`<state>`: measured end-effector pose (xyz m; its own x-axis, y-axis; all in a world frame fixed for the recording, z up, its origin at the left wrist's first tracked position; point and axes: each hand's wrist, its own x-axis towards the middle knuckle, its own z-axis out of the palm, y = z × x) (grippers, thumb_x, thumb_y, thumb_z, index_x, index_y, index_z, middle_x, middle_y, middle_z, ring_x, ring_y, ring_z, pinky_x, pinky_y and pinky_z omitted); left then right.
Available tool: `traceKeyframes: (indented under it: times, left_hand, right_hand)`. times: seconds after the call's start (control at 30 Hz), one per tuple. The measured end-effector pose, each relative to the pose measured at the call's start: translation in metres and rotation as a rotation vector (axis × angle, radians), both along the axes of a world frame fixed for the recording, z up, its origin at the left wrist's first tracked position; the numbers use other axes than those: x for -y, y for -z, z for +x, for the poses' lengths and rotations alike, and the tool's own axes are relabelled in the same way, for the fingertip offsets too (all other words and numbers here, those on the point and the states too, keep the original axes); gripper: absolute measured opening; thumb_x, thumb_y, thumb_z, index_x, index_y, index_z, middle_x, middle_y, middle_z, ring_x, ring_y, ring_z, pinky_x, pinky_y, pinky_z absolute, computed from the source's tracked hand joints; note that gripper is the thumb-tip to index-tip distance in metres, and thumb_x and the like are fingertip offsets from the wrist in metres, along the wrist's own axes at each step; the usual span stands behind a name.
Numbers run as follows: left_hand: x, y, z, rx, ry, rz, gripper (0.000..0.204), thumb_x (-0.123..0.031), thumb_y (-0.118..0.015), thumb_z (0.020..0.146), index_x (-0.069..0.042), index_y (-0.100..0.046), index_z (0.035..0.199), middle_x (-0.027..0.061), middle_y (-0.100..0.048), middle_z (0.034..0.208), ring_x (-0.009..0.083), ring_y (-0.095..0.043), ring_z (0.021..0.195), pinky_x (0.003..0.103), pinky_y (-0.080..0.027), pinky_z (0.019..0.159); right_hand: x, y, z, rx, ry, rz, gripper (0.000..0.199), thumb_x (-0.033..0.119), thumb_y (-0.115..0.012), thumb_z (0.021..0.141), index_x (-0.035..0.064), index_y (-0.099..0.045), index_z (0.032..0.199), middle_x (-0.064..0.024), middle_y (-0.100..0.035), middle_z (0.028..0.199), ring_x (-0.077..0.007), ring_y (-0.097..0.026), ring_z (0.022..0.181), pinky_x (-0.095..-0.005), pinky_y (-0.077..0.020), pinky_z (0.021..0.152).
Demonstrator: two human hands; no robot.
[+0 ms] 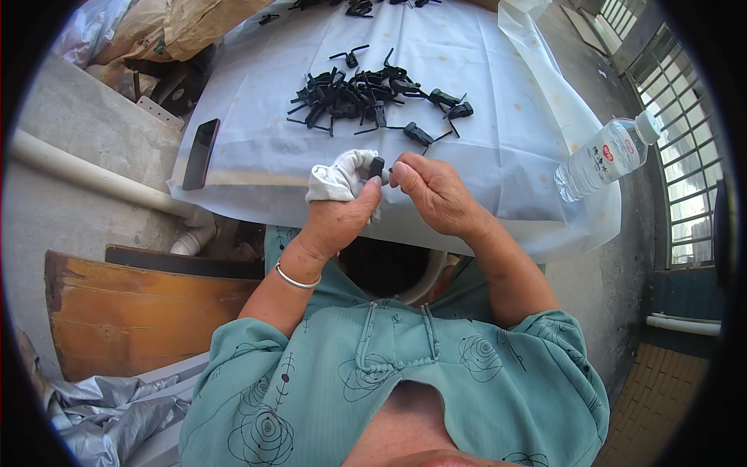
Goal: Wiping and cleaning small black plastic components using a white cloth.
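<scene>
Close together over the table's near edge, my two hands work on one small black plastic part [377, 166]. My left hand [346, 202], with a white cloth covering [333, 180] around its fingers, grips the part between thumb and fingers. My right hand [436, 191] is closed in a pinch right beside it; what its fingertips hold is too small to make out. Just beyond lies a heap of black plastic parts [342, 97] with thin arms sticking out. One similar part [418, 135] lies apart, nearest my hands.
White sheeting [498, 140] covers the table. A clear water bottle [603, 159] stands tilted in view at the right edge, and a dark phone [201, 154] lies at the left. Below my hands, a round container [428, 280] sits between my legs. More black parts [359, 8] lie at the far edge.
</scene>
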<state>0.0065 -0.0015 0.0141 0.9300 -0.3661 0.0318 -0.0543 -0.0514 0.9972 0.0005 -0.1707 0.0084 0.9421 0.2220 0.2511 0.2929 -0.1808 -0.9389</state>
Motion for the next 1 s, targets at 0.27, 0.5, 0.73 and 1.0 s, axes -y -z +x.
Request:
traceKeyframes:
  times: [0.27,0.5,0.73,1.0]
  left_hand:
    - [0.007,0.012,0.002,0.638,-0.165,0.317,0.026,-0.004,-0.058,0.077,0.004,-0.057,0.102,0.0142,-0.062,0.086,0.0233,-0.061,0.075,0.031,-0.049,0.069]
    - [0.001,0.017,0.000,0.694,-0.181,0.406,0.027,-0.004,-0.058,0.077,0.004,-0.055,0.102,0.0154,-0.061,0.088,0.0256,-0.060,0.078,0.033,-0.048,0.072]
    - [-0.007,-0.001,0.005,0.054,-0.038,-0.095,0.028,-0.009,-0.052,0.088,-0.004,-0.041,0.113,0.0011,-0.053,0.085,0.0099,-0.047,0.064,0.023,-0.043,0.058]
    - [-0.002,-0.001,0.001,0.080,0.098,0.062,0.029,-0.008,-0.041,0.089,-0.004,-0.040,0.118,0.0003,-0.050,0.080,0.0033,-0.040,0.060,0.018,-0.036,0.052]
  right_hand:
    - [-0.017,0.015,-0.001,0.024,0.075,-0.080,0.025,0.017,-0.049,0.090,-0.0001,-0.052,0.072,-0.0099,-0.045,0.056,-0.0192,-0.041,0.052,-0.0307,-0.0377,0.050]
    - [-0.032,0.032,0.002,-0.097,0.073,0.130,0.025,0.018,-0.050,0.089,-0.0007,-0.054,0.073,-0.0149,-0.054,0.061,-0.0265,-0.048,0.052,-0.0331,-0.0410,0.053]
    - [0.004,-0.001,-0.001,-0.012,0.013,-0.255,0.014,0.014,-0.056,0.086,0.0005,-0.060,0.082,-0.0058,-0.048,0.057,-0.0106,-0.043,0.053,-0.0260,-0.0380,0.051]
    - [0.005,0.007,0.002,0.044,-0.030,-0.018,0.011,0.010,-0.063,0.081,0.0001,-0.060,0.080,-0.0017,-0.050,0.059,-0.0070,-0.043,0.054,-0.0233,-0.0375,0.051]
